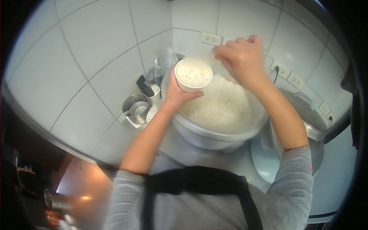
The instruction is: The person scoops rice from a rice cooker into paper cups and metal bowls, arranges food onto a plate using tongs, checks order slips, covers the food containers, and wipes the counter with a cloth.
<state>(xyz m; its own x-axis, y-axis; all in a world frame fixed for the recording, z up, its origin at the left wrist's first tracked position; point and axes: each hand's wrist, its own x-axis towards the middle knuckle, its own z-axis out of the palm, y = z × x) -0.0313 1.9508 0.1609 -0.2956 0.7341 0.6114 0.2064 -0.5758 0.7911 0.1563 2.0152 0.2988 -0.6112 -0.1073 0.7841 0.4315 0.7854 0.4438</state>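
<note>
closest in, a grey shirt (199,214) and black straps (195,179) are seen, with a tiny red mark (311,169) on one sleeve, too small to be read. a shiny metal counter (184,153) is set just past them, and a big metal bowl (214,140) is parked on it, heaped with white rice (224,105).

the white cup (188,87) is held over the bowl's left side, gripped around its wall by the left hand (177,94). it's round, plain-looking and tipped a bit toward the camera, so the rice inside (194,73) can be seen nearly up to the rim. the right hand (243,57) is raised above the bowl's far side, fingers bent and pinched on something see-through (205,58), too blurred to be identified.

off to the left, metal containers (138,109), a white container (155,94) with a black item (144,86) in it and a clear plastic bag (155,73) are bunched by the wall. over on the right, a large lidded pot (316,147) is topped by a curved handle (304,99). the back is all pale tiled wall (245,17), fitted with white outlets (211,38), and black plugs (277,69) are stuck in on the right.
</note>
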